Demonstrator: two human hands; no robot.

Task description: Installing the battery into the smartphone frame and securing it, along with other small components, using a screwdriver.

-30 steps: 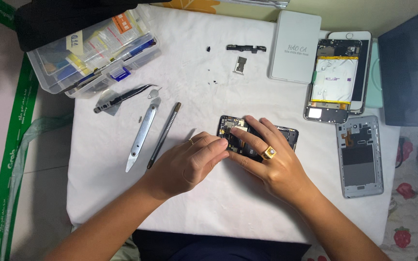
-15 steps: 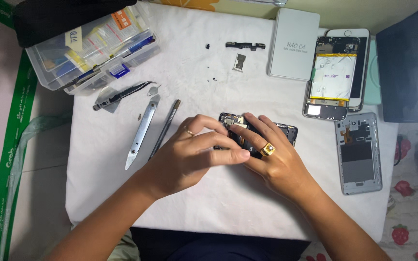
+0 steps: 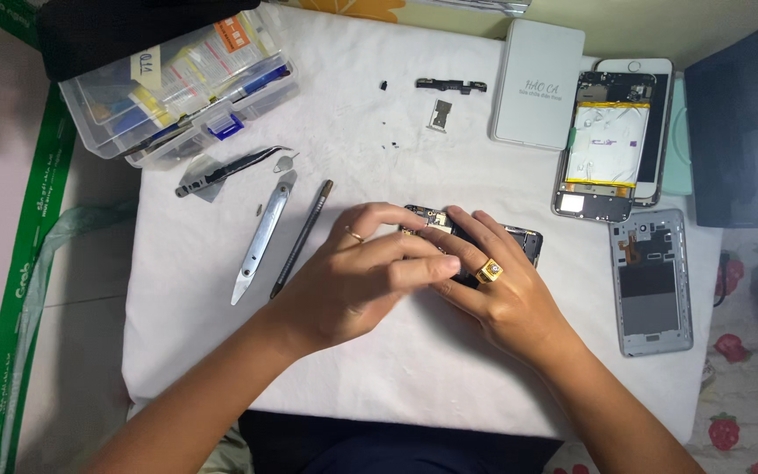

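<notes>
While both hands cover the phone (image 3: pixel 526 243) on the desk (image 3: pixel 353 132), left hand (image 3: pixel 357 281) half-curled, fingertips touching it; right hand (image 3: pixel 493 294) flat, pinning it. Long axis left-right.

- Both hands, the left hand (image 3: pixel 357 281) and the right hand (image 3: pixel 497 285), lie over the opened black phone (image 3: pixel 519 241) in the middle of the white cloth (image 3: pixel 195 342), so this place is closed.
- Just left of them lie a metal spudger (image 3: pixel 261 241) and a thin dark pry tool (image 3: pixel 303 237), with tweezers (image 3: pixel 225 171) beyond.
- The clear parts box (image 3: pixel 177 83) fills the far left corner.
- Along the right edge lie the grey back cover (image 3: pixel 651 281), a disassembled phone (image 3: pixel 607 145) and a white case (image 3: pixel 537 83).
- The near edge of the cloth has free room on both sides of the forearms.
</notes>
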